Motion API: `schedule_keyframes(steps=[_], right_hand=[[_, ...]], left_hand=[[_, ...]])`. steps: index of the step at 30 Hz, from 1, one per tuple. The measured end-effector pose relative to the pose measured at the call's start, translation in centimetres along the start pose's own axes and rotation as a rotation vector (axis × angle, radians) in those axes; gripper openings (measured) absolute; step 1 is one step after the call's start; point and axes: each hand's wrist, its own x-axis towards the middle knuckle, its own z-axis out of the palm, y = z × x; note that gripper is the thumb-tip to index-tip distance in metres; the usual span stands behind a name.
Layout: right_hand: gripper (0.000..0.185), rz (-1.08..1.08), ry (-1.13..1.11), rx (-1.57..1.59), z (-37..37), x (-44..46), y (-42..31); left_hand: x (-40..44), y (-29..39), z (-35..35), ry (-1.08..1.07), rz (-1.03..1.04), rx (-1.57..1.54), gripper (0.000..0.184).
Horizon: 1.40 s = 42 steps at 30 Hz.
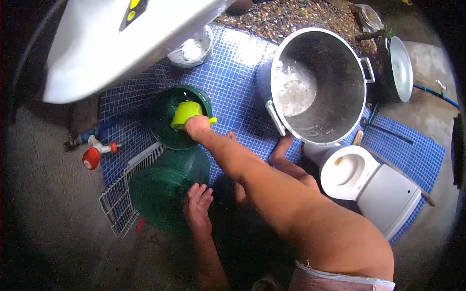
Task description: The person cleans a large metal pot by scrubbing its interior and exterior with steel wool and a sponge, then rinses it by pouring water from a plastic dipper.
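Note:
My right hand (198,127) is closed round the handle of a lime-green water dipper (184,112). The dipper is tilted inside the mouth of a dark green bucket (206,103), which appears to hold some water. Lower down, my left hand (197,206) has its fingers spread against a second dark green container (160,194), nearer to me than the bucket. Whether that hand presses on the container or only rests on it, I cannot tell. My right arm stretches across the view from the lower right.
A large metal pot (335,116) with whitish suds inside stands right of the bucket. Below it is a white toilet (388,194). A red-handled tap (92,157) and a white wire rack (116,213) are at left. A white panel (111,53) overhangs the upper left.

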Motion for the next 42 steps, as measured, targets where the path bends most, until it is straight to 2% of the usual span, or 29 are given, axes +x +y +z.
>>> schedule_keyframes(steps=[3, 6, 7, 8, 10, 12, 14, 16, 17, 18, 19, 21, 24, 26, 27, 28, 29, 30, 31, 32, 33, 35, 36, 37, 40, 42], right_hand=[[0.032, 0.380, 0.073, 0.597, -2.6, -1.7, 2.0], [0.038, 0.299, 0.137, 0.774, -4.6, -4.9, 4.9], [0.041, 0.372, -0.040, 0.993, -7.7, -7.9, 5.6], [0.041, 0.383, -0.032, 0.985, -9.5, -10.6, 6.3], [0.039, 0.246, 0.075, 0.967, -11.8, -14.8, 7.5], [0.038, 0.213, 0.224, 0.922, -15.5, -20.9, 8.5], [0.037, 0.227, 0.179, 0.906, -21.3, -27.6, 9.7], [0.036, 0.296, 0.345, 0.703, -22.4, -32.0, 11.1], [0.036, 0.296, 0.350, 0.700, -23.3, -33.9, 11.9], [0.034, 0.407, 0.380, 0.667, -24.3, -35.6, 12.7], [0.033, 0.520, 0.410, 0.634, -25.4, -36.8, 13.4], [0.034, 0.543, 0.453, 0.610, -27.8, -38.3, 15.2], [0.036, 0.604, 0.525, 0.565, -30.4, -39.2, 18.4], [0.035, 0.623, 0.660, 0.589, -31.7, -39.1, 21.3], [0.033, 0.625, 0.710, 0.561, -32.2, -39.0, 23.0], [0.033, 0.635, 0.715, 0.567, -32.9, -39.1, 25.0], [0.032, 0.668, 0.752, 0.570, -33.6, -39.4, 27.1], [0.031, 0.698, 0.787, 0.573, -34.2, -39.8, 29.1], [0.031, 0.729, 0.817, 0.562, -34.6, -40.5, 30.9], [0.031, 0.763, 0.846, 0.549, -34.8, -41.3, 32.8], [0.031, 0.813, 0.870, 0.536, -34.5, -42.0, 34.8], [0.030, 0.868, 0.885, 0.476, -34.1, -44.4, 38.4], [0.029, 0.878, 0.902, 0.440, -33.5, -45.9, 40.1], [0.031, 0.918, 0.889, 0.421, -32.9, -47.4, 41.4], [0.026, 1.030, 0.866, 0.341, -30.5, -52.1, 44.6], [0.023, 1.126, 0.828, 0.344, -29.4, -55.2, 44.3]], left_hand=[[1.0, 0.9, 0.9, 0.003, -0.028, -0.071, 0.072], [3.5, 1.4, 2.4, -0.003, -0.040, -0.146, 0.074], [4.8, 1.5, 2.7, 0.006, -0.073, -0.176, 0.073], [6.0, 1.4, 3.4, -0.007, -0.080, -0.180, 0.073], [9.2, 1.4, 5.0, 0.053, -0.118, -0.398, 0.062], [13.5, 0.8, 7.1, -0.115, -0.128, -0.430, 0.051], [13.0, 2.3, 14.0, -0.387, 0.103, -0.333, 0.048], [14.4, 3.4, 20.0, -0.562, -0.138, -0.541, 0.048], [17.2, 2.0, 22.0, -0.657, -0.178, -0.528, 0.048], [20.4, 0.0, 23.9, -0.749, -0.217, -0.514, 0.048], [22.0, -1.0, 26.2, -0.723, -0.263, -0.454, 0.049], [22.2, -0.8, 32.8, -0.721, -0.366, -0.361, 0.050], [18.8, 2.0, 41.7, -0.833, -0.341, -0.395, 0.052], [16.5, 4.4, 46.2, -0.928, -0.314, -0.426, 0.054], [16.0, 5.3, 48.3, -1.088, -0.242, -0.449, 0.054], [17.0, 4.8, 51.7, -0.967, -0.215, -0.456, 0.056], [16.4, 5.2, 54.4, -0.768, -0.085, -0.312, 0.055], [17.6, 5.1, 57.5, -0.681, -0.021, -0.230, 0.053], [20.2, 4.6, 60.2, -0.751, 0.055, -0.059, 0.042], [17.0, 5.5, 62.6, -0.654, 0.317, 0.086, 0.032], [16.4, 5.7, 64.9, -0.771, 0.403, 0.239, 0.030], [14.0, 4.6, 69.3, -0.811, 0.617, 0.523, 0.035], [12.3, 3.2, 71.3, -0.729, 0.747, 0.648, 0.041], [12.4, 1.2, 72.9, -0.748, 0.885, 0.770, 0.050], [7.0, -4.1, 75.1, -0.898, 0.998, 1.141, 0.059], [5.2, -10.3, 76.0, -0.887, 1.147, 1.399, 0.074]])
